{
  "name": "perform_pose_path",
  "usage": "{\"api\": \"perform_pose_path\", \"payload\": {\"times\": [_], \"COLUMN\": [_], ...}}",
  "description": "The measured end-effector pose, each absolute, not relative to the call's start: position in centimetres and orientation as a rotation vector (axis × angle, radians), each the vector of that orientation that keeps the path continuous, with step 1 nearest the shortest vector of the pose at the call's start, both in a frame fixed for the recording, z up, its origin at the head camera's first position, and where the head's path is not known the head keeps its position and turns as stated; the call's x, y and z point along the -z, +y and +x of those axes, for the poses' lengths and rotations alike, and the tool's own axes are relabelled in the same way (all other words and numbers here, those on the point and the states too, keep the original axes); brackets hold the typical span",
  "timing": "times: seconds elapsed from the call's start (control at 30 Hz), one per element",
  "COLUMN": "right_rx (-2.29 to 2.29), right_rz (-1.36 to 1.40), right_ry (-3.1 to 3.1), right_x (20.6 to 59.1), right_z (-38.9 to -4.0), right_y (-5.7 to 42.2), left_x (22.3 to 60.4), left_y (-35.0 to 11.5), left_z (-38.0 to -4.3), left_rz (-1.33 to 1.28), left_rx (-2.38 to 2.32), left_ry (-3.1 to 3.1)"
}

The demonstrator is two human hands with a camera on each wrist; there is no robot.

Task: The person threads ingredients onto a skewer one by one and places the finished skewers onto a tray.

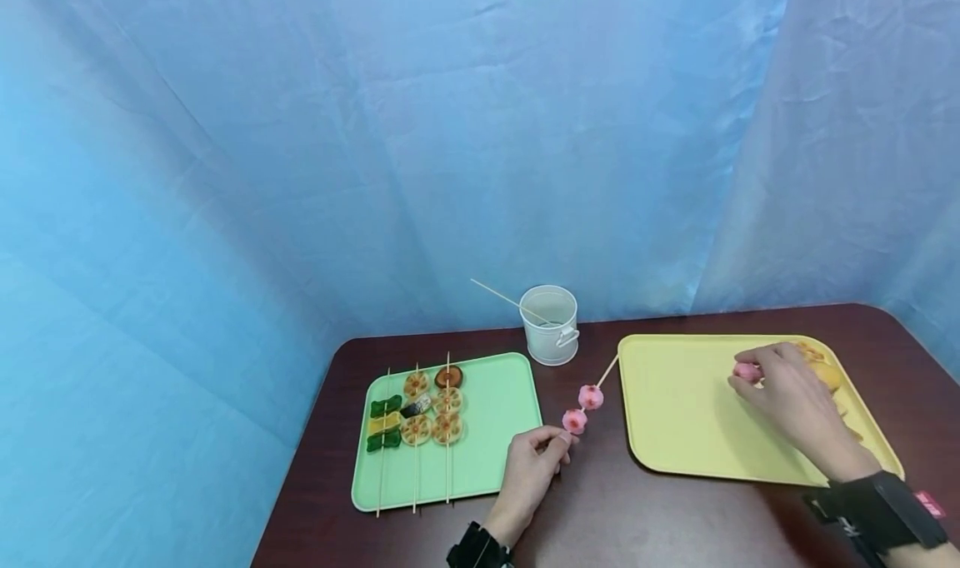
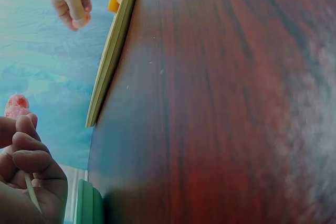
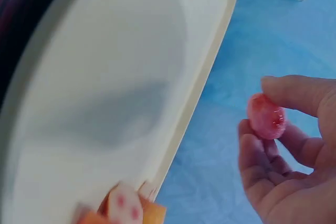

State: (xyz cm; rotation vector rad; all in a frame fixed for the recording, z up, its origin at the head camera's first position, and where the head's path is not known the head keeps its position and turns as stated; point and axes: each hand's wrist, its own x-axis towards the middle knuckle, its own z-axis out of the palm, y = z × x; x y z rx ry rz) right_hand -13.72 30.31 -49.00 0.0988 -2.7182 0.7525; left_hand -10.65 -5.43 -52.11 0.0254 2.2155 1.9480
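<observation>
My left hand (image 1: 528,472) grips a thin wooden skewer (image 1: 608,371) between the two trays. Two pink ball-shaped pieces (image 1: 590,397) with red marks are threaded on it, just past my fingertips. In the left wrist view the skewer's lower end (image 2: 32,193) runs across my palm under curled fingers. Over the yellow tray (image 1: 675,410), my right hand (image 1: 798,401) pinches another pink piece (image 3: 266,116) between thumb and fingers. That piece is held above the tray, off any skewer.
A green tray (image 1: 487,468) at the left bears three loaded skewers with lotus slices (image 1: 416,430), green and yellow pieces and a mushroom slice (image 1: 448,376). A white bucket (image 1: 551,347) holding a bare skewer (image 1: 495,291) stands at the back. Several loose food pieces (image 1: 828,376) lie along the yellow tray's right side.
</observation>
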Motion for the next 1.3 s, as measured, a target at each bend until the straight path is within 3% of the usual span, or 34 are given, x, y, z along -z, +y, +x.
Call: {"api": "perform_pose_path", "payload": {"times": [0.53, 0.83, 1.07, 1.3], "right_rx": [-1.098, -1.791, -2.510, -2.750], "right_rz": [0.030, 0.049, 0.056, 0.099], "right_ry": [-2.690, -2.532, -2.045, -1.814], "right_x": [49.6, 49.4, 49.1, 48.6], "right_z": [-12.6, -12.5, -12.6, -12.8], "right_y": [26.5, 23.5, 22.6, 22.5], "left_x": [52.1, 52.3, 52.2, 52.3], "left_y": [-5.3, -5.3, -5.4, -5.5], "left_z": [-10.5, -10.3, -10.2, -10.0], "left_rz": [0.045, 0.026, 0.043, 0.086], "left_rx": [-1.949, -1.949, -1.953, -1.980], "left_ry": [2.207, 2.207, 2.211, 2.200]}}
